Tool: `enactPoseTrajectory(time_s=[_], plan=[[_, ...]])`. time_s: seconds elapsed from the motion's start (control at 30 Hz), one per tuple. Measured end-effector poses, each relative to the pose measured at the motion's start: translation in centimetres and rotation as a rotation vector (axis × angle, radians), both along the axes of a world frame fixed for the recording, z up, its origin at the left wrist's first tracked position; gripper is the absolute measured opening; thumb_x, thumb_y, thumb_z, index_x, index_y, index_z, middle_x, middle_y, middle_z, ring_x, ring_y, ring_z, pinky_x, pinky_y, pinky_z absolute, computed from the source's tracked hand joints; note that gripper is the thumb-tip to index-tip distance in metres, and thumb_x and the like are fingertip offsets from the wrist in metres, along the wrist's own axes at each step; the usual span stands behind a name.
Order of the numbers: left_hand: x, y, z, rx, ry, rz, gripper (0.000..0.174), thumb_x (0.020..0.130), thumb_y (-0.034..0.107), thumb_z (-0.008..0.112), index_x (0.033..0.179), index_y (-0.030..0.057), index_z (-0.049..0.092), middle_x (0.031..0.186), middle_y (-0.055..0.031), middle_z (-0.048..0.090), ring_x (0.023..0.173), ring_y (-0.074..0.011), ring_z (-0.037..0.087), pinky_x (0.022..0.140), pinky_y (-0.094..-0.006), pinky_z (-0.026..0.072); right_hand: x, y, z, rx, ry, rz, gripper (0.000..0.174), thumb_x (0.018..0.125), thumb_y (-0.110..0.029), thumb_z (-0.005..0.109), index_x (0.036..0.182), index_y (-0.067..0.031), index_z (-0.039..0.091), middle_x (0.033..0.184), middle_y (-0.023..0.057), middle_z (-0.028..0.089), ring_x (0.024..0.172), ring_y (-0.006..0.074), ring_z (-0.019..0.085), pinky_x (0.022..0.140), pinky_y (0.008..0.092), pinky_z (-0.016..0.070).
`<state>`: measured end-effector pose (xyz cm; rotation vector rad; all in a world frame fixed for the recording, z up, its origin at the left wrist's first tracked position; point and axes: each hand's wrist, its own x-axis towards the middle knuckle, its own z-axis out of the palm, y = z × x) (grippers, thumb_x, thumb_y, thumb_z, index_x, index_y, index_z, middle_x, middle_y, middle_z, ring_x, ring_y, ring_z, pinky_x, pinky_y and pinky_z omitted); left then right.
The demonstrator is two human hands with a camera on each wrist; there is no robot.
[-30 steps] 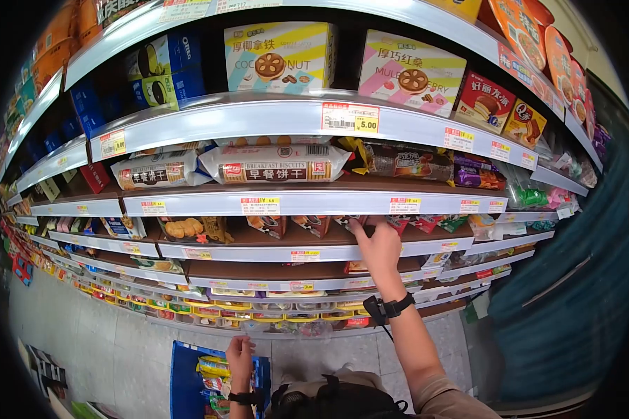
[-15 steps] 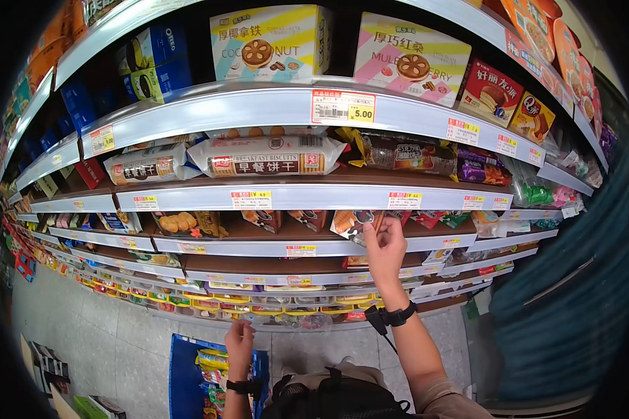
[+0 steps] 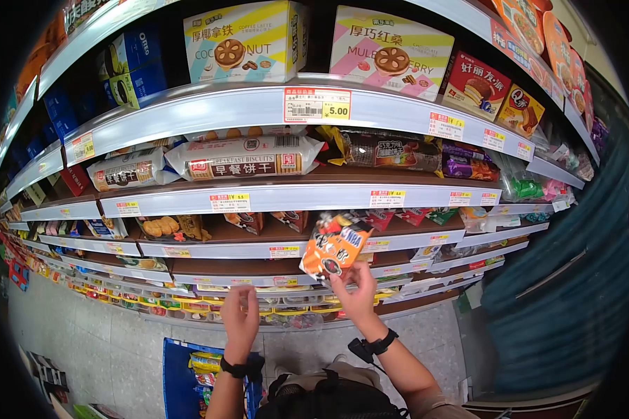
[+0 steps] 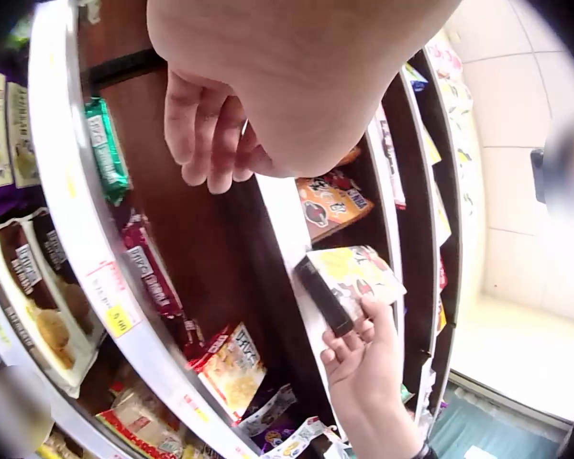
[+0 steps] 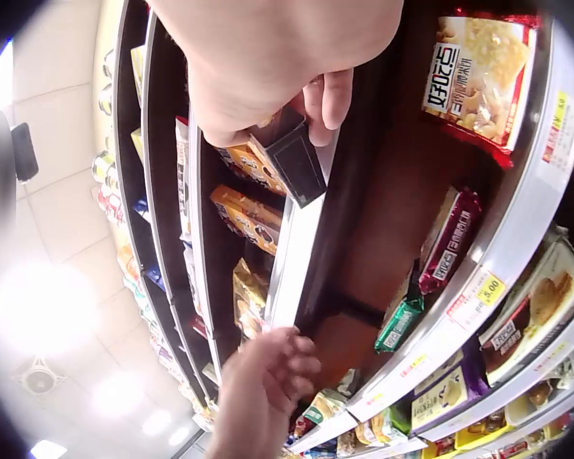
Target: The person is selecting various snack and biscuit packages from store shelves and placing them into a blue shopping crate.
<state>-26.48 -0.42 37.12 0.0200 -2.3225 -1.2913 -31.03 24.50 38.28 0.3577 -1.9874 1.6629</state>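
Note:
My right hand (image 3: 357,288) pinches the lower right edge of an orange and white box (image 3: 334,251) marked NBA, tilted in front of the lower shelf. In the right wrist view the box's dark narrow side (image 5: 295,164) hangs below my right hand (image 5: 268,91). The left wrist view has the right hand (image 4: 362,378) at one end of the box (image 4: 359,279). My left hand (image 3: 241,318) hangs in the air to the left with nothing in it, fingers loosely bent. Similar orange boxes (image 5: 247,216) stand on the shelf.
A blue basket (image 3: 177,380) holding several packets (image 3: 206,363) stands on the floor below my left hand. Shelf edges (image 3: 258,200) with price tags run across in front. White biscuit packs (image 3: 244,162) lie on the shelf above. Teal fabric (image 3: 559,279) hangs at the right.
The box has come off the shelf toward me in my right hand and turned to show its orange face. My left hand has risen a little. The head view has shifted to the right.

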Motion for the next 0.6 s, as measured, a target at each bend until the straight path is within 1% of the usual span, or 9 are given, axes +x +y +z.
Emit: enactPoseTrajectory(time_s=[0.07,0.13,0.17,0.23,0.27,0.33,0.37,0.47,0.6], plan=[[-2.1,0.7,3.6,-0.012,0.208,0.010,0.022,0.085,0.007,0.064,0.106,0.0005,0.058,0.097,-0.0118,0.063,0.086,-0.0241,0.062,0.075,-0.0331,0.0492,0.5,0.1,-0.4,-0.019,-0.021,0.017,0.027,0.080,-0.008,0.073,0.096,-0.0003,0.054,0.076,0.0058,0.065,0.061,0.0074,0.058,0.054,0.0218,0.0460],[-4.4,1.4,6.0,-0.030,0.311,0.029,0.046,0.080,0.011,0.072,0.118,-0.0025,0.049,0.117,-0.0185,0.054,0.106,-0.0292,0.055,0.085,-0.0367,0.0454,1.5,0.5,-1.5,0.013,-0.046,-0.018,0.026,0.080,-0.009,0.073,0.095,0.0001,0.054,0.075,0.0053,0.064,0.059,0.0075,0.056,0.054,0.0222,0.0457],[-5.6,1.8,7.0,-0.035,0.314,0.039,0.046,0.080,0.011,0.072,0.118,-0.0025,0.049,0.117,-0.0185,0.054,0.106,-0.0292,0.055,0.085,-0.0367,0.0454,1.9,0.7,-1.7,0.009,-0.043,-0.008,0.026,0.080,-0.009,0.073,0.095,0.0001,0.054,0.075,0.0053,0.064,0.059,0.0075,0.056,0.054,0.0222,0.0457],[-7.8,2.4,8.7,-0.110,0.396,0.175,0.067,0.075,0.016,0.078,0.125,-0.0050,0.038,0.122,-0.0208,0.047,0.111,-0.0292,0.048,0.091,-0.0353,0.0402,2.7,1.2,-1.8,-0.021,-0.063,-0.012,0.024,0.080,-0.010,0.072,0.093,-0.0004,0.054,0.073,0.0048,0.062,0.058,0.0075,0.056,0.054,0.0227,0.0449],[-8.7,2.4,9.1,-0.117,0.398,0.186,0.067,0.075,0.016,0.078,0.125,-0.0050,0.038,0.122,-0.0208,0.047,0.111,-0.0292,0.048,0.091,-0.0353,0.0402,3.0,1.4,-2.3,-0.026,-0.061,0.000,0.024,0.080,-0.010,0.072,0.093,-0.0004,0.054,0.073,0.0048,0.062,0.058,0.0075,0.056,0.054,0.0227,0.0449],[-10.2,2.3,9.5,-0.166,0.282,0.196,0.078,0.071,0.020,0.081,0.126,-0.0085,0.033,0.121,-0.0247,0.045,0.114,-0.0344,0.046,0.095,-0.0386,0.0383,3.6,1.9,-3.1,-0.042,-0.100,0.001,0.023,0.080,-0.010,0.072,0.090,-0.0008,0.054,0.069,0.0040,0.060,0.058,0.0076,0.054,0.054,0.0231,0.0437],[-10.9,2.4,9.6,-0.111,0.234,0.174,0.081,0.070,0.020,0.082,0.127,-0.0089,0.031,0.121,-0.0250,0.046,0.114,-0.0362,0.047,0.096,-0.0403,0.0383,3.8,2.0,-3.2,-0.046,-0.081,-0.009,0.024,0.078,-0.010,0.072,0.089,-0.0015,0.053,0.067,0.0033,0.059,0.058,0.0075,0.053,0.054,0.0232,0.0430],[-12.5,2.2,8.8,-0.098,0.302,0.163,0.082,0.069,0.019,0.082,0.127,-0.0090,0.031,0.119,-0.0254,0.047,0.109,-0.0366,0.050,0.094,-0.0414,0.0398,4.6,2.7,-3.0,0.044,-0.056,-0.016,0.024,0.078,-0.011,0.073,0.088,-0.0016,0.053,0.066,0.0027,0.058,0.057,0.0075,0.053,0.054,0.0229,0.0433],[-11.9,2.3,10.0,-0.098,0.283,0.249,0.078,0.069,0.019,0.082,0.125,-0.0087,0.035,0.116,-0.0247,0.050,0.102,-0.0366,0.054,0.090,-0.0401,0.0435,5.1,3.5,-3.2,0.010,-0.113,0.010,0.026,0.078,-0.014,0.073,0.088,-0.0015,0.052,0.066,0.0031,0.057,0.058,0.0072,0.051,0.054,0.0225,0.0430]])
